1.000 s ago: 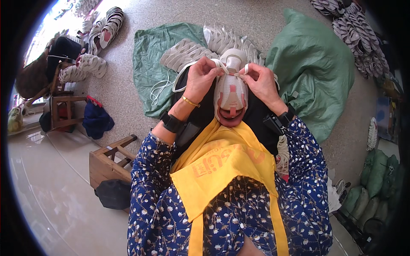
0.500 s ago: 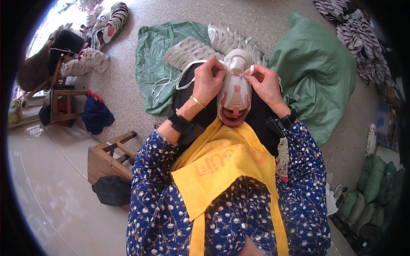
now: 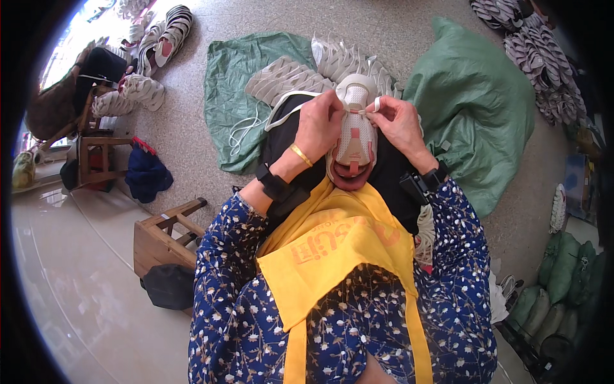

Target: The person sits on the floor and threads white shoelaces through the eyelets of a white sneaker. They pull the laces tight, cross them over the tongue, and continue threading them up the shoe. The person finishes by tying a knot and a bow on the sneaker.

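Fingers busy at a pale shoe upper (image 3: 352, 144) with pink trim, seen through the camera feed I follow from a distance. The upper sits at the person's lap, my clock's centre, its padded tongue toward 12 o'clock and its pink end meeting a yellow apron (image 3: 320, 240) at 6.

In the last half second, the left hand (image 3: 320, 125), at 10 o'clock, has shifted inward over the upper's edge, covering a short stretch of lace that showed before. Its fingers are bent and close together, but I cannot tell whether they grip anything. The right hand (image 3: 398, 126), just past 2 o'clock, has barely moved; thumb and forefinger pinch a white lace (image 3: 377, 104), a small loop standing above them.

I read the change as a closer, finer hold at the throat of the upper, with the lace work unfinished.

Beyond lie stacked pale uppers (image 3: 288, 80) at 11 o'clock, partly on a green sheet (image 3: 224, 70) reaching toward 10. A bulging green sack (image 3: 470, 121) rests at 3, and a wooden stool (image 3: 160, 246) stands at 8, well apart from the hands.
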A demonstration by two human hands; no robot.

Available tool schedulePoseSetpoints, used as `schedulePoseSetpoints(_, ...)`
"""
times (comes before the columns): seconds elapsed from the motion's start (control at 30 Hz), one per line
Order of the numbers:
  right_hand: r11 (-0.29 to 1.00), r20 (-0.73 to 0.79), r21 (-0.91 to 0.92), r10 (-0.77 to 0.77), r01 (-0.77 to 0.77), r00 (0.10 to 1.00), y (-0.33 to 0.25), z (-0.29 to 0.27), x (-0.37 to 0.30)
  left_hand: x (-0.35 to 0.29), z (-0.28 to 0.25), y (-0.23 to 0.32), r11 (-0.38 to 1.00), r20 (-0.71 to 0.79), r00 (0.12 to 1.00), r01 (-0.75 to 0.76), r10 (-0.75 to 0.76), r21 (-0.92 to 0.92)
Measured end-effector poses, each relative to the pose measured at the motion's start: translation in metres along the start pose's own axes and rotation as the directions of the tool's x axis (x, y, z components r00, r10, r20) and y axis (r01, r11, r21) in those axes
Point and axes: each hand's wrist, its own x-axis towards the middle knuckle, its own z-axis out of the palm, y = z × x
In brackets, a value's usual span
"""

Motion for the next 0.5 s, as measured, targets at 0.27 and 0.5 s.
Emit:
schedulePoseSetpoints(0.27,1.0,0.046,0.014,0.008,-0.008,0.999,0.003,-0.001,0.006,0.0,0.004,-0.005,0.998,-0.015,0.999,0.033,-0.033,0.055)
schedulePoseSetpoints(0.5,0.998,-0.151,-0.055,0.01,-0.019,0.988,0.001,-0.006,-0.012,0.002,0.009,-0.006,0.999,-0.02,0.999,0.032,-0.032,0.008)
